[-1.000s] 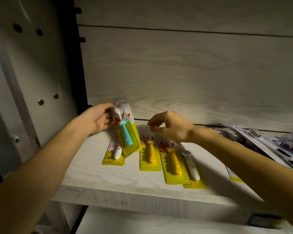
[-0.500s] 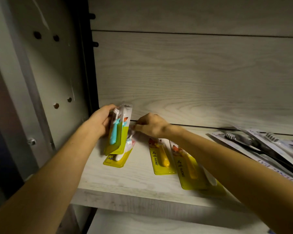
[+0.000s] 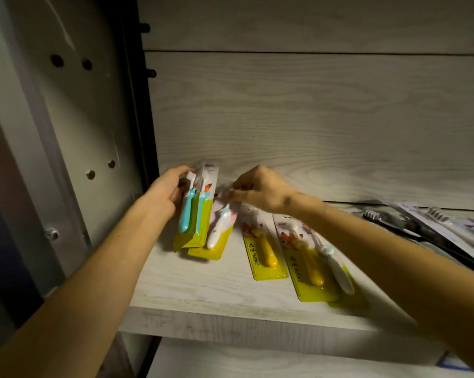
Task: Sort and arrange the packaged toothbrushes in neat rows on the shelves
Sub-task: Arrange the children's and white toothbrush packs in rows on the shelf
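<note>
Pale wood-grain boards back a matching shelf (image 3: 192,285), the landmark for all that follows. At its left end, near the grey side panel (image 3: 75,137), the left hand (image 3: 166,197) grips two blue-handled toothbrush packs (image 3: 193,214), held together and standing almost upright, long axis vertical, brush heads up and yellow bottoms touching the shelf. Just right of them a white-handled pack (image 3: 216,230) leans, head end raised toward the back board, where the right hand (image 3: 260,190) pinches its top edge with curled fingers. Further right, three packs lie flat with heads toward the back board and handles toward the shelf's front edge: two yellow-handled packs (image 3: 266,252) and one second white-handled pack (image 3: 339,271), partly tucked under its yellow neighbour. At the shelf's right end lies a heap of grey packs (image 3: 432,227), too blurred to count.
</note>
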Tool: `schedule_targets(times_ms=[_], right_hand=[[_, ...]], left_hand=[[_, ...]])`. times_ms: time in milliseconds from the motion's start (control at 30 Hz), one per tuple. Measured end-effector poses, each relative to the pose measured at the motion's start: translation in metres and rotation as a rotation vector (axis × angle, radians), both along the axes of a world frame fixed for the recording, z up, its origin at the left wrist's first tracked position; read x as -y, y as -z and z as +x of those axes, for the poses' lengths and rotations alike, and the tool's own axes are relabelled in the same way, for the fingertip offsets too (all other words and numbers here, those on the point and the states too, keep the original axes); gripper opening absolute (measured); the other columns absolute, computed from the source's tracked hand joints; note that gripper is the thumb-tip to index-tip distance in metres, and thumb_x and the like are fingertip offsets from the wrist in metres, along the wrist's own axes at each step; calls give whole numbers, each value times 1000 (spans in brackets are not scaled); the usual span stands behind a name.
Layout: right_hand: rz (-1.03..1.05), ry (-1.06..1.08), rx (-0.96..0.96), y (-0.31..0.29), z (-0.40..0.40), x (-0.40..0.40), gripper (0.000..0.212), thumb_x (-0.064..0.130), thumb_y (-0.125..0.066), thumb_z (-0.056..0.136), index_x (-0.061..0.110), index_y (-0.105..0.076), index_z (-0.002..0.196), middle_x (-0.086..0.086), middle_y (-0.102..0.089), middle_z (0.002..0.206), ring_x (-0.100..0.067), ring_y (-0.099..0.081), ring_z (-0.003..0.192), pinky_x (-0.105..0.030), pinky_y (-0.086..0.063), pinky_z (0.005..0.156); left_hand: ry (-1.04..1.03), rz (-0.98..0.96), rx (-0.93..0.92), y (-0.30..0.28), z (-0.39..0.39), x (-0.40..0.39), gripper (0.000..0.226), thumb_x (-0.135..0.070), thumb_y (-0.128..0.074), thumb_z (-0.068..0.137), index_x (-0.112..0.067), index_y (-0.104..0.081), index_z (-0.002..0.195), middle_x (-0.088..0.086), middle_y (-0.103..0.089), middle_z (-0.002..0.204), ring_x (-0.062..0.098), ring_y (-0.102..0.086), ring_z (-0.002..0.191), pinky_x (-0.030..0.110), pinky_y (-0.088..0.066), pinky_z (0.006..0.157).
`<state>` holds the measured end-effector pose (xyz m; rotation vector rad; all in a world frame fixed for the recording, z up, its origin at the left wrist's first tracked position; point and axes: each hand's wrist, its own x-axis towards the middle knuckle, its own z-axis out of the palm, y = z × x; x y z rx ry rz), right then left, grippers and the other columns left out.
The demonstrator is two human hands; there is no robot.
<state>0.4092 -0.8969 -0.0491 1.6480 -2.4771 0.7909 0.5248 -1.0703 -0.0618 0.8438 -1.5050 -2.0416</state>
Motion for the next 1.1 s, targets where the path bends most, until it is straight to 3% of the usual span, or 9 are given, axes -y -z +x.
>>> schedule_targets(times_ms=[100, 200, 333, 467, 733, 767, 867, 967, 1100], right_hand=[[63, -22, 73, -22, -24, -29, 13, 36, -71, 90, 27, -78, 84, 4, -76, 88, -15, -68, 86, -33, -54, 83], [40, 6, 149, -27, -49, -64, 20, 30, -71, 91, 13, -80, 91, 0, -76, 84, -8, -60, 78, -27, -49, 77], [108, 55, 161, -19, -69, -108, 21, 26, -67, 95, 9, -78, 102, -14, -75, 95, -12, -59, 79, -39, -53, 82], [145, 142, 166, -16, -79, -143, 17, 19, -65, 95, 7, -78, 97, -24, -71, 97, -18, -54, 76, -36, -47, 75], [275, 274, 3, 0, -65, -159, 19, 35, -68, 92, 21, -80, 97, 0, -76, 94, -19, -68, 88, -34, -54, 83], [293, 273, -9, 3, -62, -158, 20, 34, -66, 93, 20, -80, 99, -1, -76, 95, -19, -68, 88, -33, -54, 82], [300, 280, -75, 9, -58, -153, 21, 30, -64, 94, 19, -79, 103, -3, -76, 98, -18, -66, 86, -28, -49, 76], [286, 289, -116, 9, -56, -151, 20, 32, -65, 93, 19, -81, 92, -1, -77, 87, -19, -68, 81, -30, -52, 76], [275, 295, -114, 10, -54, -153, 27, 36, -66, 93, 17, -81, 80, 0, -76, 75, -17, -68, 72, -32, -55, 75]], left_hand=[[62, -12, -14, -1, -5, -9, 19, -20, -55, 94, -11, -61, 78, 3, -66, 57, 16, -63, 47, 24, -55, 52], [141, -55, 38, 6, -13, -23, 20, -17, -54, 95, -12, -64, 78, 3, -67, 59, 15, -62, 47, 23, -53, 50], [202, -119, 172, 16, -17, -41, 20, -18, -59, 93, -9, -66, 76, 10, -67, 58, 20, -61, 41, 23, -53, 41], [74, -234, 176, 24, -25, -52, 5, -12, -66, 87, -7, -69, 87, 18, -65, 80, 27, -59, 57, 35, -55, 66], [-119, -454, 181, 32, -30, -56, 15, -5, -63, 84, -7, -63, 69, 7, -60, 56, 23, -54, 55, 27, -44, 58], [-142, -488, 180, 32, -29, -54, 4, -4, -63, 84, -6, -65, 81, 6, -63, 63, 24, -57, 61, 26, -44, 58], [-146, -659, 227, 33, -31, -48, 42, -1, -63, 86, -9, -59, 127, 12, -63, 118, 32, -65, 93, 26, -53, 68], [-84, -868, 236, 29, -29, -55, 38, -8, -61, 87, -25, -66, 121, 4, -61, 129, 26, -65, 100, 26, -55, 81], [280, -1176, 235, 14, -33, -87, 17, -32, -67, 92, -33, -69, 108, -9, -66, 120, 16, -65, 109, 35, -50, 100]])
